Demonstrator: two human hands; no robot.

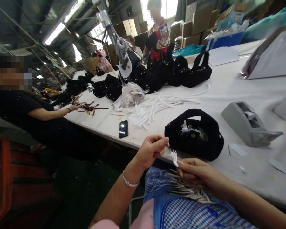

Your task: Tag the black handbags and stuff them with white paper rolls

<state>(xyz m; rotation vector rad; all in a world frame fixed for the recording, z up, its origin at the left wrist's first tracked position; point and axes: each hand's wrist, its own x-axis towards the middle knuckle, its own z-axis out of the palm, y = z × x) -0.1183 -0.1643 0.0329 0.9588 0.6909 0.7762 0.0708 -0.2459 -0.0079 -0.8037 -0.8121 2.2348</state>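
My left hand (153, 149), a white band on its wrist, is closed in a pinch on a thin strand at the table's front edge. That strand runs down to a small white bundle of strings (173, 158), gripped between the thumb and fingers of my right hand (193, 171). Below my right hand, a fan of thin whitish strips (184, 187) spreads over the blue checked apron (181, 211); whether they join the bundle I cannot tell. Just beyond both hands sits a black handbag (195, 148), its top open, with white material and a round metal fitting showing.
A grey tape dispenser (248, 127) stands right of the bag. Further in lie a phone (123, 128), white tubes (152, 109), a clear plastic bag (132, 93) and piled black handbags (157, 71). A co-worker's hand (73, 107) touches brown straps at left.
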